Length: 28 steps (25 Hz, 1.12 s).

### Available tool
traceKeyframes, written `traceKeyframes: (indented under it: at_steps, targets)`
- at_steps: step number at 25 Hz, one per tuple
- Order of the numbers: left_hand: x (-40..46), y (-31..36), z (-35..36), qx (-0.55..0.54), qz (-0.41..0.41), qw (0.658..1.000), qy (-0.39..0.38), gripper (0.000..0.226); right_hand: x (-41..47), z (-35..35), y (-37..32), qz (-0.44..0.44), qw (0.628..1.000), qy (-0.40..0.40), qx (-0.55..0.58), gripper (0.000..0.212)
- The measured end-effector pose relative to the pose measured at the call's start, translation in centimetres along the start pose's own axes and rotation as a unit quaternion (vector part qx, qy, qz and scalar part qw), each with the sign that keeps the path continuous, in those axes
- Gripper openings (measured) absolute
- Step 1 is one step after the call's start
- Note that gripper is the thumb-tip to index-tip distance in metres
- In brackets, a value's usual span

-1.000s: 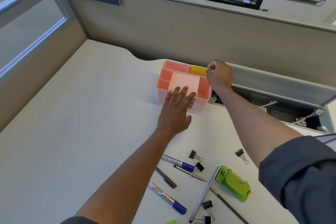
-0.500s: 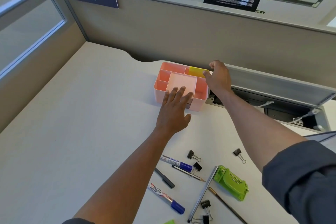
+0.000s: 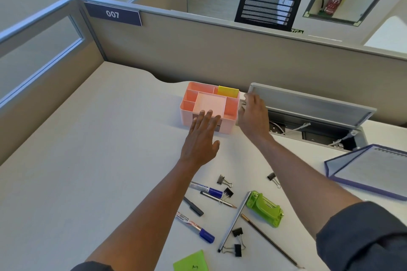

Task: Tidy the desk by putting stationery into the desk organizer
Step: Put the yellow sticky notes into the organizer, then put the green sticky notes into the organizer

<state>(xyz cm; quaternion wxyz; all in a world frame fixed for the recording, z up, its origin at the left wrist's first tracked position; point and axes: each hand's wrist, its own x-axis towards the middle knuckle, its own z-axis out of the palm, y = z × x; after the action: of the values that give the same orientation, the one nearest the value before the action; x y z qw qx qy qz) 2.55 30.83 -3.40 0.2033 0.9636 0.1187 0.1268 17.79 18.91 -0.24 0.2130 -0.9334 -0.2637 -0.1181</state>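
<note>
Near edge: green sticky note [image 3: 191, 262]. Beyond it, markers [image 3: 195, 224], pencils [image 3: 272, 242] and binder clips [image 3: 237, 231] lie scattered on the worktop [image 3: 88, 160].

Left hand [image 3: 201, 141]: fingers spread flat on the organizer's near wall, holding nothing.

Right hand [image 3: 253, 116]: fingers loosely open, empty, at 3 o'clock of the pink organizer [image 3: 210, 106], whose long axis runs 9–3.

Yellow sticky pad [image 3: 228, 91] stands in the far-right compartment.

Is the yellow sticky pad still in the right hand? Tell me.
No: the yellow sticky pad stands in a back compartment of the pink organizer, and the right hand is open beside it.
</note>
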Motion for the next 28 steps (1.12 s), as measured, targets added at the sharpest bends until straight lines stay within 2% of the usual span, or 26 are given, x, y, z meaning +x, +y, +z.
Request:
traceKeyframes:
  at_steps: [6,12,17,23,28]
  targets:
    - [-5.3,2.7,-0.6,-0.001,-0.022,0.999,-0.03,0.076,-8.6,-2.1,-1.4,-0.003,0.999,-0.029,0.037,0.044]
    - [-10.8,4.3,-1.2,-0.009,-0.05,0.998,-0.046,0.071,-15.8,-3.7,-2.1,-0.021,0.996,-0.062,0.057,0.04]
    - [-16.9,4.8,-0.9,-0.03,-0.061,0.997,-0.033,0.068,-22.4,-4.3,-2.3,-0.051,0.991,-0.097,0.081,0.04]
    - [-23.3,5.3,0.1,-0.024,-0.122,0.992,-0.01,0.065,-29.1,-4.0,-2.3,-0.113,0.98,-0.131,0.096,0.039]
    - [-27.9,5.8,0.2,0.001,-0.174,0.983,0.056,0.047,-33.9,-3.8,-2.9,-0.188,0.964,-0.164,0.093,0.04]
